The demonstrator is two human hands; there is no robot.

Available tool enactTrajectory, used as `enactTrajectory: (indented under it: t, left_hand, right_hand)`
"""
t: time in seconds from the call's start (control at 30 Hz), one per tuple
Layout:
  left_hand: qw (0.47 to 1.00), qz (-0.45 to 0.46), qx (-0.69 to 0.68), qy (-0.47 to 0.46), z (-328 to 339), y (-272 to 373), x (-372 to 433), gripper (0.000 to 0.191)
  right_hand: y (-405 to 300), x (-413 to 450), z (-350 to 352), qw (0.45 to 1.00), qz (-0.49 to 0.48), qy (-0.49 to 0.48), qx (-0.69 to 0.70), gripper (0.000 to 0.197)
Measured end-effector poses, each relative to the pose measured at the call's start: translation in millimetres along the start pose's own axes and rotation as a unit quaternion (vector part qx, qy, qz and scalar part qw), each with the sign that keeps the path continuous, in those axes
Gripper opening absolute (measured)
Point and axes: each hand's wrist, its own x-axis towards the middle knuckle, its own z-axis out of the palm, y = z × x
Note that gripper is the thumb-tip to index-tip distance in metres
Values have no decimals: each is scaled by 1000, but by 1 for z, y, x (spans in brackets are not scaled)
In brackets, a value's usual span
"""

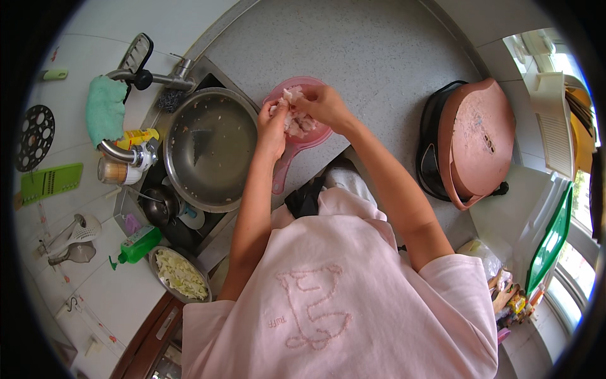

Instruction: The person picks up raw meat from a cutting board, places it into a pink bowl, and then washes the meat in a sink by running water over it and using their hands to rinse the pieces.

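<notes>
A pink plastic scoop or strainer with a handle lies on the speckled grey countertop, its bowl holding pale pink pieces of what looks like raw meat. Over the left side of its bowl, my left hand holds a piece of the same food. My right hand grips a pale piece at the bowl's upper part, close to the left fingertips. The fingers hide part of the bowl. Left of my left hand sits a large steel basin of cloudy water with small bits floating in it.
A tap with a green cloth stands behind the basin. A green soap bottle and a bowl of chopped cabbage are at the lower left. On the right stands a pink-lidded electric appliance, near a plastic bin with a green lid.
</notes>
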Motion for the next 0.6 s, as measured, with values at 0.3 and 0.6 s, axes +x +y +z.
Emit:
enactTrajectory:
  t: [0.3, 0.6]
  left_hand:
    - [995, -29, -86, 49, 21, 2, -4, 19]
    - [989, -52, 134, 28, 20, -8, 2, 22]
  right_hand:
    - [15, -14, 20, 995, 82, -2, 61, 41]
    - [32, -9, 40, 992, 37, 119, -25, 39]
